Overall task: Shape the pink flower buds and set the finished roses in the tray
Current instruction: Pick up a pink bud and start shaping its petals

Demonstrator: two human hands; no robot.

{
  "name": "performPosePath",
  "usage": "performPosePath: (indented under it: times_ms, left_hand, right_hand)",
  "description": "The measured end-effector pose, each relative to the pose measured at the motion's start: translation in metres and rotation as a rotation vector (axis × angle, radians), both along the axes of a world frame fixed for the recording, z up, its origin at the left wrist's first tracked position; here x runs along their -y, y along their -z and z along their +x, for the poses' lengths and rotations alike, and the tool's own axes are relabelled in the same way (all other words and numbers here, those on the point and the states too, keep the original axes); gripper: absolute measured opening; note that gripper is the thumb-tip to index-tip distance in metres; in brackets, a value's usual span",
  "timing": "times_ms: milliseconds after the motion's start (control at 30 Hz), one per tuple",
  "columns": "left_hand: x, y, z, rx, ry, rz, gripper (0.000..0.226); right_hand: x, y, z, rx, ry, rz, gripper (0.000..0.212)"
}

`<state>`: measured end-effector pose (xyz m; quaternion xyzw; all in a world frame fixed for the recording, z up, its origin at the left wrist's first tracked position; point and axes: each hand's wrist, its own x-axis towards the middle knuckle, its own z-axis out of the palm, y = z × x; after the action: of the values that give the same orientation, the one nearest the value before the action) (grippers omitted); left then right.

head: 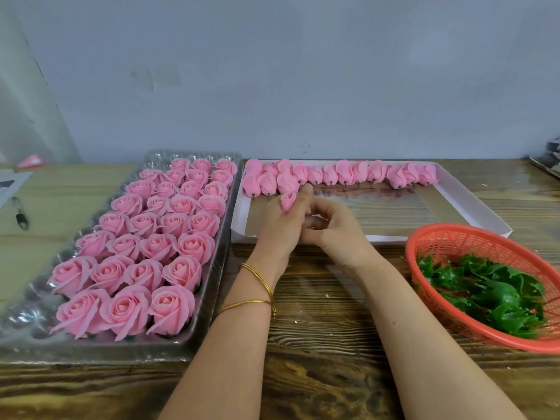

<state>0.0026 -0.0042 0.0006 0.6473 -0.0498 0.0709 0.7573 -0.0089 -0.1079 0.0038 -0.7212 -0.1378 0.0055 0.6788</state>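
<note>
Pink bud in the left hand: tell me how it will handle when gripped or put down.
The pink bud looks light; the left hand holds it with fingertips alone. Its thin wrapped petals probably dent easily. Being rounded, it would likely lie on its side, like the buds in the white box.

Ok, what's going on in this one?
A person is shaping pink roses at a wooden table. The left hand holds one pink bud over the white box, where a row of unshaped buds lies along the far edge. The right hand is curled against it; what it grips is hidden. The clear plastic tray on the left is mostly filled with finished roses. A red basket holds green leaf pieces.
</note>
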Motion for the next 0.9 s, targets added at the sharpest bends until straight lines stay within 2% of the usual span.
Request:
performPosePath:
  times_ms: [167,233,367,567,667,733,800,900]
  left_hand:
    - [0.0030,-0.0013,-0.0019,0.025,-0.009,-0.010,0.035]
    - [0.0018,-0.0009,-0.0021,0.041,0.013,0.002,0.028]
    - [-0.0011,0.0004,-0.0012,0.039,0.019,0.043,0.019]
    - [0.0002,-0.0022,-0.0035,0.070,-0.018,0.042,0.039]
    - [0.0005,-0.0013,-0.0040,0.109,-0.071,0.118,0.042]
    - [0.0002,-0.0012,-0.0036,0.143,-0.148,0.198,0.032]
    - [-0.0004,-0.0002,-0.0023,0.187,-0.195,0.287,0.033]
    - [0.0000,0.0033,-0.0005,0.255,-0.201,0.432,0.033]
  right_hand:
    - [-0.0030,0.0027,0.0024,0.059,0.081,-0.068,0.030]
    - [-0.0020,0.0024,0.0018,0.061,0.075,-0.053,0.027]
    - [0.0000,0.0002,0.0002,0.062,0.019,-0.015,0.037]
    - [-0.0002,-0.0014,-0.0010,0.025,0.002,0.032,0.034]
    - [-0.0008,-0.0032,0.0000,-0.023,0.055,0.073,0.036]
    - [0.0007,-0.0041,0.0016,-0.043,0.121,0.122,0.025]
    - [0.0017,-0.0058,0.0020,-0.036,0.192,0.150,0.017]
    - [0.0010,-0.0055,0.0016,0.001,0.231,0.146,0.018]
